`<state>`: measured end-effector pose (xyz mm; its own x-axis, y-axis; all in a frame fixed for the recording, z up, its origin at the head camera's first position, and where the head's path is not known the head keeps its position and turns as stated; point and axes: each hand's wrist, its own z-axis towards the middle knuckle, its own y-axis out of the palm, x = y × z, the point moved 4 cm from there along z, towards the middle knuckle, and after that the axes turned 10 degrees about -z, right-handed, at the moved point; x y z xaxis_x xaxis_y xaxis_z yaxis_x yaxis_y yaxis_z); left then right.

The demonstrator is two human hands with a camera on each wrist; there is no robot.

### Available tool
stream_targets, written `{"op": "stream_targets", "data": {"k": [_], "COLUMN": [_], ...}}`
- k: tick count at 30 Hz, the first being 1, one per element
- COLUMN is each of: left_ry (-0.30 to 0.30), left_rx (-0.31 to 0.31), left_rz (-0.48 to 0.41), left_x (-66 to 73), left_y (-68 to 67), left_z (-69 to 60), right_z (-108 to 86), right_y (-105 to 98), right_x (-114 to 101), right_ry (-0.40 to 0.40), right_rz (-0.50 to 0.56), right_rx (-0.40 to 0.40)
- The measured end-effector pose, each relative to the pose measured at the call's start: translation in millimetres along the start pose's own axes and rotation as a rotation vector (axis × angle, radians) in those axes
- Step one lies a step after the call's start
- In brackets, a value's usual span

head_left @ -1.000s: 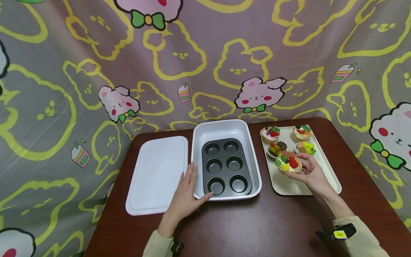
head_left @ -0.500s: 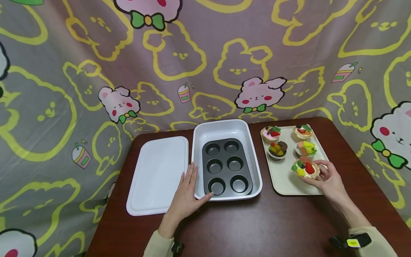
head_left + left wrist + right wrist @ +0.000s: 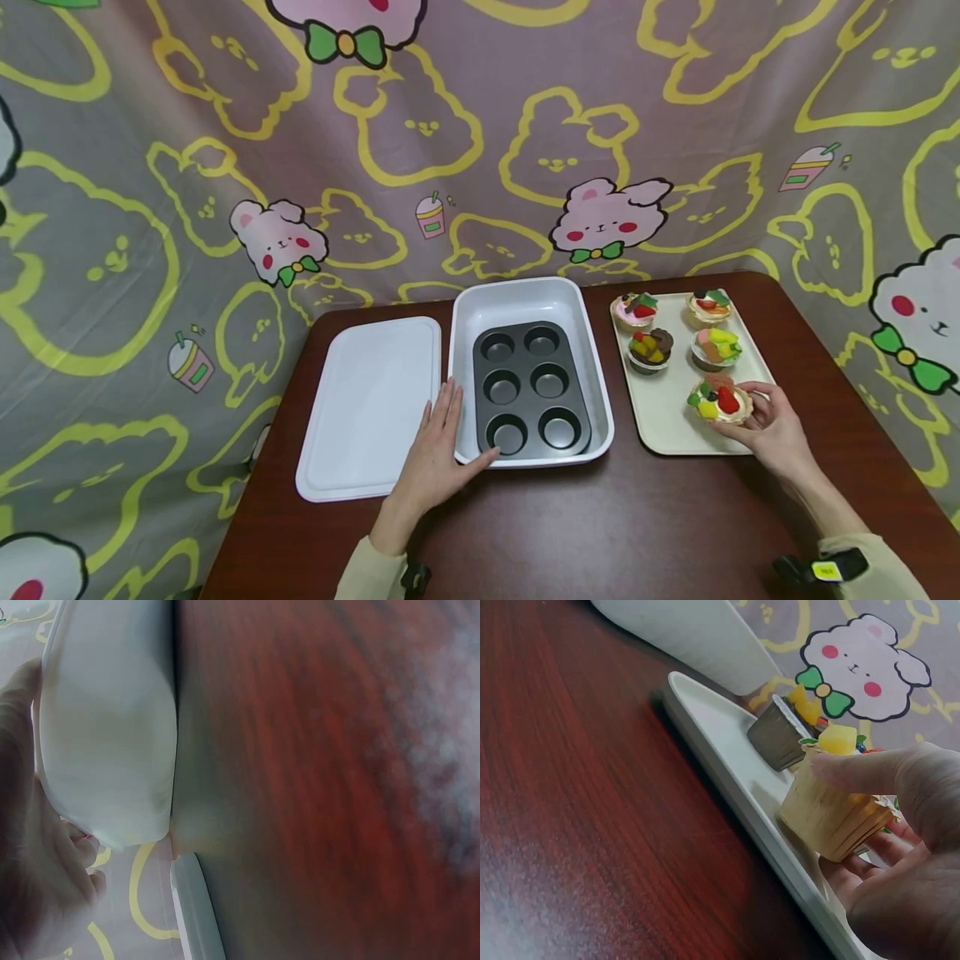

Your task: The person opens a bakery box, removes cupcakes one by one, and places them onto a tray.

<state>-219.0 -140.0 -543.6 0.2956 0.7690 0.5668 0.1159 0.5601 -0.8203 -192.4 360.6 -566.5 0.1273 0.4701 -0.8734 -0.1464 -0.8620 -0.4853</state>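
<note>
My right hand holds a fruit-topped cupcake between thumb and fingers over the front of the cream tray. In the right wrist view the cupcake has a pale pleated wrapper, with its base at or just over the tray; contact is hard to tell. Behind it on the tray stand a chocolate cupcake, a yellow-topped cupcake and two more cupcakes at the back. My left hand, fingers straight, rests on the near left corner of the white box, which holds a dark muffin tin.
A white lid lies flat on the brown table, left of the box. Patterned cloth hangs close behind the table and at both sides. The tray stands a little to the right of the box.
My right hand has carried the fruit-topped cupcake to the right and slightly forward toward the tray's near right part, lowering it. The left hand stays on the box.
</note>
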Motion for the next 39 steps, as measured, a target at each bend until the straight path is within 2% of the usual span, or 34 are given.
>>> {"op": "stream_targets", "data": {"k": [9, 11, 21, 24, 28, 34, 39], "left_ry": [0.003, 0.004, 0.000, 0.003, 0.002, 0.003, 0.008], "left_rx": [0.002, 0.002, -0.003, -0.001, -0.002, -0.001, 0.000], "left_rz": [0.007, 0.007, 0.011, 0.011, 0.009, 0.011, 0.014], "left_x": [-0.5, -0.6, 0.8, 1.9, 2.4, 2.7, 3.4], "left_y": [-1.4, -1.1, 1.6, 1.4, 1.0, 1.0, 1.6], "left_z": [-1.4, -1.6, -0.9, -0.5, 0.5, 1.9, 2.9], "right_z": [-0.4, -1.4, -10.2, -12.2, -14.3, -17.4, -16.8], "right_y": [-1, -2, -7, -6, -5, -4, -3], "right_x": [1, 1, -3, -2, 2, 7, 12], "right_ry": [0.022, 0.013, -0.137, -0.194, -0.272, -0.319, -0.314], "right_rz": [-0.057, -0.102, -0.394, -0.526, -0.636, -0.750, -0.821], "right_rx": [-0.008, -0.004, 0.084, 0.086, 0.077, 0.094, 0.086]}}
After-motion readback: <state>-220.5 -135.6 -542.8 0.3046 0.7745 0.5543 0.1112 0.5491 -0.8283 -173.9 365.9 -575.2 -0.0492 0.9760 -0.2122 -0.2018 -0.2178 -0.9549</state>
